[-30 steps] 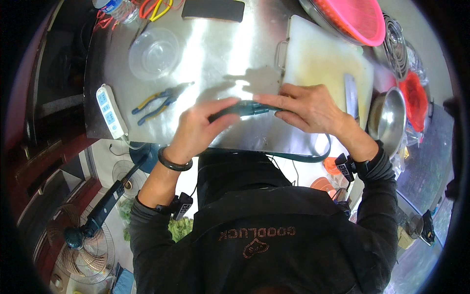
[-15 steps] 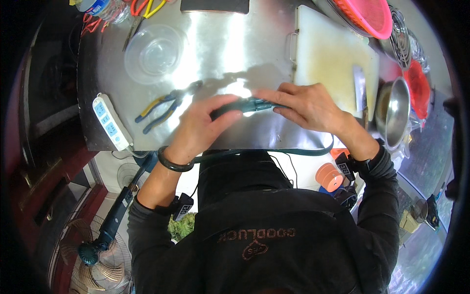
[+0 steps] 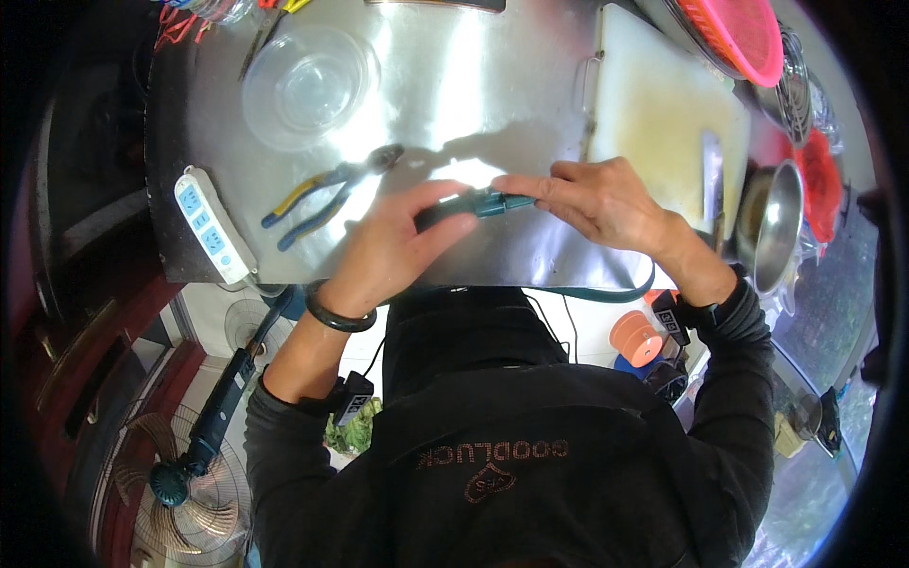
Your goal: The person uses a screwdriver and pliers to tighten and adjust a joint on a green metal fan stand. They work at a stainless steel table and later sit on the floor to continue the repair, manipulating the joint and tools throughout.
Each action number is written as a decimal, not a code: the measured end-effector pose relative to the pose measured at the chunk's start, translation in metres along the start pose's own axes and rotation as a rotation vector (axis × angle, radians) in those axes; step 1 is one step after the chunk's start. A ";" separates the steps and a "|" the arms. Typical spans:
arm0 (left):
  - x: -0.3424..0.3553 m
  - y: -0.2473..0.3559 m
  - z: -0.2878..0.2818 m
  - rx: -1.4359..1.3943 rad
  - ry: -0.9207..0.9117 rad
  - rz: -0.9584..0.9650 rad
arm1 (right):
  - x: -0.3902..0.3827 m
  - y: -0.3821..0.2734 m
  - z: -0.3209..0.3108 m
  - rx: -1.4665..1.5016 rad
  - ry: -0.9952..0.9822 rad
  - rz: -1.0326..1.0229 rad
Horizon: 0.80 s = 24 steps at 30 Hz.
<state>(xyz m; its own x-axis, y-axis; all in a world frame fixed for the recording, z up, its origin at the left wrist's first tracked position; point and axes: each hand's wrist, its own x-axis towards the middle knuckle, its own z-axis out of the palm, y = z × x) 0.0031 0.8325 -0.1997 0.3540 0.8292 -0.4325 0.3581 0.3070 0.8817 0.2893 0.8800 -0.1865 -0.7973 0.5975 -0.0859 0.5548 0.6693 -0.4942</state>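
Gripping the dark green handle [image 3: 485,204], the left hand [image 3: 383,241] stays put. The right hand [image 3: 606,204] pinches its tip, thumb now tucked closer.

A steel table [image 3: 530,76] carries the things, its brushed top streaked with bright glare. A white power strip [image 3: 214,227] lies near its left edge, beside open pliers [image 3: 327,189] (blue-and-yellow handles spread toward the near side). Beyond them stands a clear plastic bowl [image 3: 312,85]. A white cutting board [image 3: 653,104] lies on the right, and a dark flat object [image 3: 436,3], partly out of view, at the far side.
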 end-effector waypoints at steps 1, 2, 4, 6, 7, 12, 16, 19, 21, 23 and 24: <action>0.000 -0.001 0.000 -0.001 -0.008 -0.012 | -0.001 0.001 0.001 0.006 -0.003 -0.003; 0.000 -0.001 -0.001 -0.002 -0.017 -0.022 | -0.001 0.001 0.002 0.011 -0.005 -0.006; -0.001 -0.001 -0.001 0.002 -0.038 -0.019 | -0.002 0.001 0.004 -0.010 0.000 -0.022; -0.001 0.001 0.000 0.010 -0.050 0.051 | -0.002 0.000 0.005 -0.056 0.016 -0.049; -0.001 0.002 0.001 -0.033 -0.054 -0.016 | -0.001 -0.001 0.005 -0.057 0.031 -0.049; 0.004 0.007 0.004 -0.289 -0.074 -0.114 | -0.003 -0.001 0.005 -0.042 0.078 -0.051; 0.006 0.012 0.006 -0.250 -0.053 -0.039 | -0.007 0.002 0.004 -0.027 0.049 -0.037; 0.007 0.015 0.006 -0.228 -0.044 -0.021 | -0.008 0.002 0.006 -0.013 0.031 -0.029; 0.007 0.017 0.005 -0.189 -0.050 -0.026 | -0.008 0.001 0.007 0.007 0.041 -0.029; 0.007 0.018 0.006 -0.183 -0.066 -0.024 | -0.007 0.001 0.007 0.020 0.061 -0.014; 0.007 0.018 0.006 -0.181 -0.074 -0.023 | -0.008 0.001 0.007 0.038 0.067 -0.012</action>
<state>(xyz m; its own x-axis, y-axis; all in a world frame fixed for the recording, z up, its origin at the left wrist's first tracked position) 0.0173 0.8407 -0.1876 0.4127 0.7863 -0.4598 0.2082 0.4100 0.8880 0.2942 0.8728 -0.1920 -0.7851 0.6190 -0.0221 0.5351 0.6600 -0.5273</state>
